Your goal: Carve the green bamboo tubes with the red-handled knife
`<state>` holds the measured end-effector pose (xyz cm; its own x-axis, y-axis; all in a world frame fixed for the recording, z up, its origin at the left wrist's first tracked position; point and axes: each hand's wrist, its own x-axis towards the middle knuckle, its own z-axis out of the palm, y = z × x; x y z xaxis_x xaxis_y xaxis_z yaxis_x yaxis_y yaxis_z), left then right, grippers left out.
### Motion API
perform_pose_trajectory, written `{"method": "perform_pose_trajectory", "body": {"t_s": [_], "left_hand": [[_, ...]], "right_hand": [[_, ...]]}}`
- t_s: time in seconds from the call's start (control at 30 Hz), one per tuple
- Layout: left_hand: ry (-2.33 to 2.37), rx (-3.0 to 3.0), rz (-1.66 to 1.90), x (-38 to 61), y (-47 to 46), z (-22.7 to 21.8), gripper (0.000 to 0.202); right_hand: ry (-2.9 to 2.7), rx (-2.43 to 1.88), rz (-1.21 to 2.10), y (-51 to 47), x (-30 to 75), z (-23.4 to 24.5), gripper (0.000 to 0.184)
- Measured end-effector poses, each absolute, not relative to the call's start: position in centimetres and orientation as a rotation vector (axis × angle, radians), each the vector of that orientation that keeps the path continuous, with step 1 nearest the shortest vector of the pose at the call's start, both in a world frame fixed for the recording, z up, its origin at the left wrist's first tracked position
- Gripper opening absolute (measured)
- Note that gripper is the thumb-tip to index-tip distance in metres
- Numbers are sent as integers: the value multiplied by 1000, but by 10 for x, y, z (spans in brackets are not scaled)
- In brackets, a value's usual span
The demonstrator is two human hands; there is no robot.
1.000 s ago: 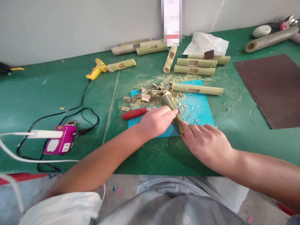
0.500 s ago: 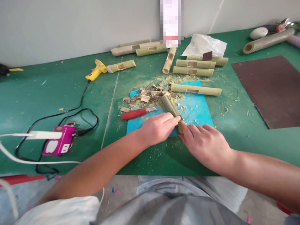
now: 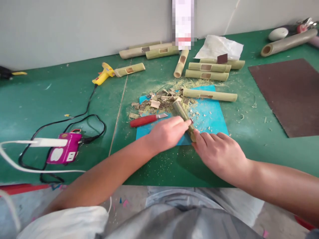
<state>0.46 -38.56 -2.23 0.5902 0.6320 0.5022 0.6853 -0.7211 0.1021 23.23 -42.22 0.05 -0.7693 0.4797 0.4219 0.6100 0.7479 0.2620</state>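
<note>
A bamboo tube (image 3: 181, 110) lies slanted over the blue sheet (image 3: 216, 118), its far end among shavings. My right hand (image 3: 219, 149) is closed round its near end. My left hand (image 3: 168, 134) pinches a small dark brown piece of sandpaper (image 3: 191, 121) and presses it on the tube, just beyond my right thumb. The fingers hide most of this piece and the tube's surface under it. Left of the tube rests a red-handled knife (image 3: 146, 120), blade pointing right. Behind it is a heap of bamboo chips (image 3: 159, 99).
Another bamboo tube (image 3: 224, 96) with a cut window lies beyond the sheet. Several more tubes (image 3: 208, 75) are at the back. A brown sandpaper sheet (image 3: 286, 96) is on the right. On the left are a yellow glue gun (image 3: 103, 74) and a purple power strip (image 3: 64, 149) with cables.
My left hand has slid a little way up the tube, away from my right hand, with the sandpaper. The right hand keeps its grip. The whole view has shifted slightly.
</note>
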Motion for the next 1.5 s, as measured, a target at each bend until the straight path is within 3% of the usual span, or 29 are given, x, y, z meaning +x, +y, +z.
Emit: {"method": "perform_pose_trajectory", "body": {"t_s": [0.43,1.5], "left_hand": [[-1322,-2555,-912,1,-372,-21,25],[-1115,-2721,-880,3,-380,-22,27]], "right_hand": [[-2620,-839,-552,-423,232,-1,28],[-2610,-875,-594,-421,233,0,24]]}}
